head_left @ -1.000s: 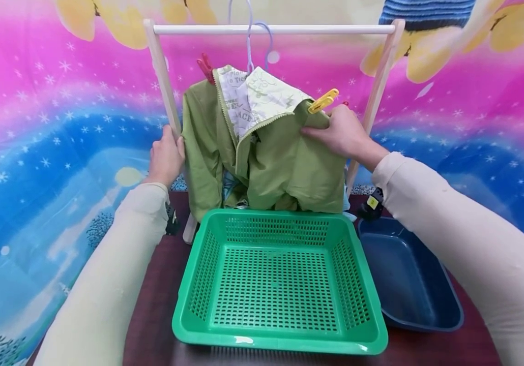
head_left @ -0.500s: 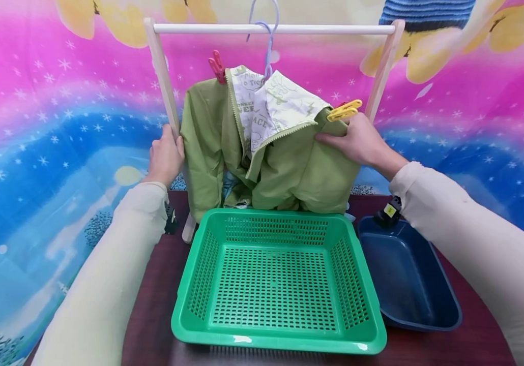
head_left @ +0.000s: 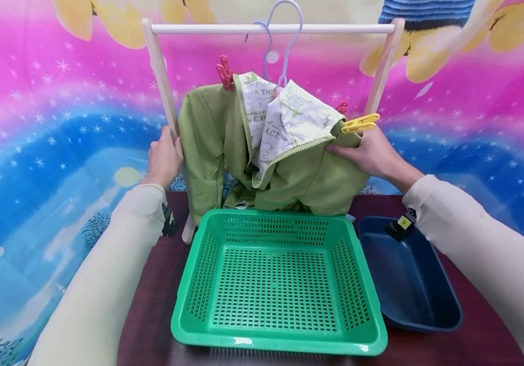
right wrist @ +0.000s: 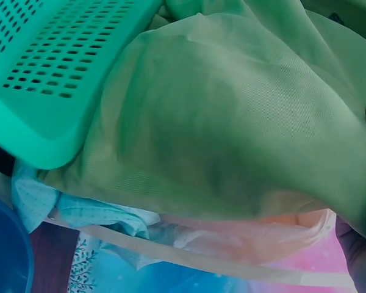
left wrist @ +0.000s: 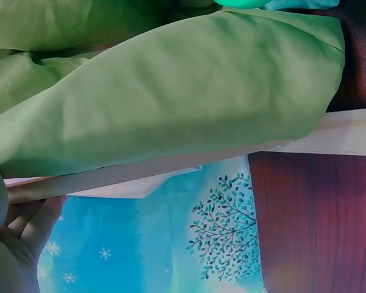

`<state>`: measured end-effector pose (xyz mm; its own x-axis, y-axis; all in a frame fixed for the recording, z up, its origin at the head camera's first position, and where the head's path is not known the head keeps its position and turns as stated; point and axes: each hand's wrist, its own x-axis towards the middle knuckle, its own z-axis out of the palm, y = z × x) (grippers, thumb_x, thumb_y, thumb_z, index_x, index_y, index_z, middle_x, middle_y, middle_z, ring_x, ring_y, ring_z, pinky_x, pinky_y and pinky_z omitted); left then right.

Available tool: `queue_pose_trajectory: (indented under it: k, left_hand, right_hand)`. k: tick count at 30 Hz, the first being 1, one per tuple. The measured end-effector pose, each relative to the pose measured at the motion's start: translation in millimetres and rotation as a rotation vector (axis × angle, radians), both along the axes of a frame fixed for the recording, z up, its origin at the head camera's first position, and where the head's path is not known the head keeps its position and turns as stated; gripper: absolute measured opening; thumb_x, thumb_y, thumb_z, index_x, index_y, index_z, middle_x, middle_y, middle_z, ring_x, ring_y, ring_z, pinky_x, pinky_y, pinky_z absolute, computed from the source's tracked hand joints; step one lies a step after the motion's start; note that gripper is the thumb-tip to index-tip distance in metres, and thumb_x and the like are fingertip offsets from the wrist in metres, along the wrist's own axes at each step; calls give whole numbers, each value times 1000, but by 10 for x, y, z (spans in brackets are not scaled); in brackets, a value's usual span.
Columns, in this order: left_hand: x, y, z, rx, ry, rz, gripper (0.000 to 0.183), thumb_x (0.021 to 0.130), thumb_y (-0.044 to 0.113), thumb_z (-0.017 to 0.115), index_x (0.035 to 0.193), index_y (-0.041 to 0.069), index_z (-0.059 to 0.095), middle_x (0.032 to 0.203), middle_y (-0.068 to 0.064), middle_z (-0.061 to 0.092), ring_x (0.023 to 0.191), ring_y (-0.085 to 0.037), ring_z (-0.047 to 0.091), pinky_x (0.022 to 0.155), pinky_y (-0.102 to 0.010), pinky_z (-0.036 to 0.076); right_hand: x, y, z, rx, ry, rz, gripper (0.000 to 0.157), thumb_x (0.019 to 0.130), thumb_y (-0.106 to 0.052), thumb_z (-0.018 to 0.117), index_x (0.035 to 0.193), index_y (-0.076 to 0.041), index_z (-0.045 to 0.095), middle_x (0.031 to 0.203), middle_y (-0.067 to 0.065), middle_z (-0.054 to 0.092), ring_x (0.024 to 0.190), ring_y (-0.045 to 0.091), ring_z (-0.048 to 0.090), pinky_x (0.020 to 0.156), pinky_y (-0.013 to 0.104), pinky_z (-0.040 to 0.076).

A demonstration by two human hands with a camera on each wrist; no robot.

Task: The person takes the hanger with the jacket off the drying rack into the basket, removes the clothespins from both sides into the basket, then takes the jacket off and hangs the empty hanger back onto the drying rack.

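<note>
My left hand (head_left: 163, 158) grips the left post (head_left: 160, 71) of a wooden clothes rack; in the left wrist view its fingers (left wrist: 39, 229) wrap behind the post. A green zip jacket (head_left: 308, 178) with white printed lining hangs unzipped on a lilac hanger (head_left: 299, 23), its hook at the top bar. My right hand (head_left: 374, 152) holds the jacket's right-side shoulder, thumb in front and fingers behind the cloth. Right above the thumb a yellow clothespin (head_left: 360, 123) clips the cloth. A red clothespin (head_left: 224, 73) sits on the other shoulder.
An unfilled green perforated basket (head_left: 275, 340) stands in front of the rack on the dark table (head_left: 152, 305). Beside it on the right lies a dark blue basin (head_left: 449, 305). Light blue and pale cloth (right wrist: 107, 213) hangs behind the jacket. A second hanger hook (head_left: 258, 23) is at the bar.
My right hand has moved right and slightly down, drawing the jacket and its hanger right along the bar. A red clothespin shows more behind the yellow one. The left hand stays put.
</note>
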<state>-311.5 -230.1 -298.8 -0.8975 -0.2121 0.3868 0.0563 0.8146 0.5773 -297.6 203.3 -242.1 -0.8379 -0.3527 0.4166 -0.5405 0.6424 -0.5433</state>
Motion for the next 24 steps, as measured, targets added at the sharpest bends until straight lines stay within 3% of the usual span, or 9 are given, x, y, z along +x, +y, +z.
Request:
queue_pose_trajectory:
  k: [11,15,18,24]
  left_hand:
    - [28,3,47,30,-39,-32,37,110,28,35,134,1,44,118,-32,64,104,-51,65,85,-58,54]
    - [25,-2,41,28,-36,-29,35,110,27,36,131,1,46,115,-31,64,104,-50,64,86,-59,53]
    - [20,-1,37,39,-40,-33,36,110,28,36,131,1,47,112,-29,64,102,-48,65,85,-57,54]
    - [32,-4,47,62,-60,-61,41,110,29,30,130,0,52,104,-23,63,94,-40,64,78,-48,56]
  right_hand:
    - [180,169,-59,37,-51,-48,53,92,-30,76,141,-16,60,136,16,64,119,27,61,98,49,47]
    - [231,235,-89,67,-34,-75,52,92,-29,76,140,-15,62,129,19,67,101,4,63,88,30,49]
    - [280,288,-112,80,-27,-87,50,91,-26,77,138,-12,63,124,22,69,84,-15,55,77,15,45]
    - [394,386,-156,105,-66,-130,46,92,-22,75,134,-6,64,119,24,69,77,-17,51,72,13,43]
